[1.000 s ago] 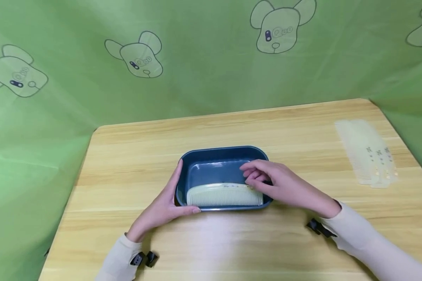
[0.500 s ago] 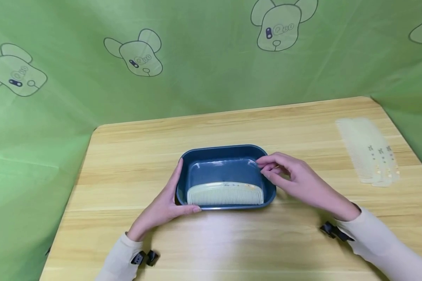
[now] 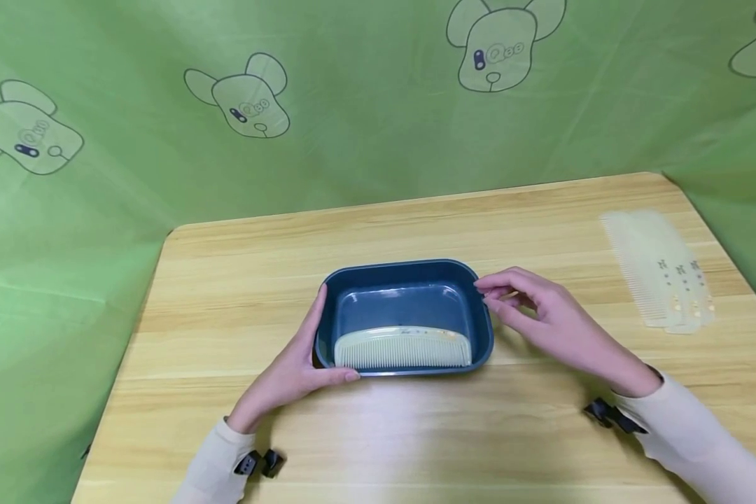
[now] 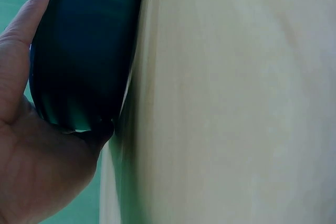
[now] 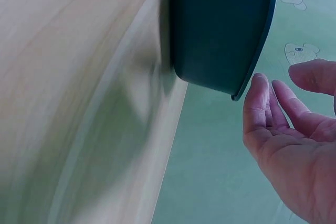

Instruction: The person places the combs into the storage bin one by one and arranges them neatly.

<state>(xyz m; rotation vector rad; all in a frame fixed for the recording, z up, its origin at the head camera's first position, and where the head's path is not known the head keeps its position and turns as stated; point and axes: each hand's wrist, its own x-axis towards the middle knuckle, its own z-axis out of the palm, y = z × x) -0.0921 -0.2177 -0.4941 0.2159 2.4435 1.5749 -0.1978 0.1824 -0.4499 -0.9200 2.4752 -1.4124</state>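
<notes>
Comb (image 3: 403, 350) in tray (image 3: 390, 308) | left hand (image 3: 292, 367) gripping tray | right hand (image 3: 551, 322) loosely spread, contact unclear

Right hand (image 3: 542, 318): one second earlier it reached over the right-hand part of the blue tray (image 3: 409, 304), fingertips above the floor; half a second earlier the fingertips stood just within the tray's right wall; they now lie at the right rim, the palm outside, to the right of the tray; the index finger and thumb, bent over the tray's interior at first, now reach toward that rim; the comb (image 3: 403, 348) in the tray, partly covered at its right end one second earlier, now shows whole; the right sleeve (image 3: 687, 430) lies farther from the tray.
</notes>
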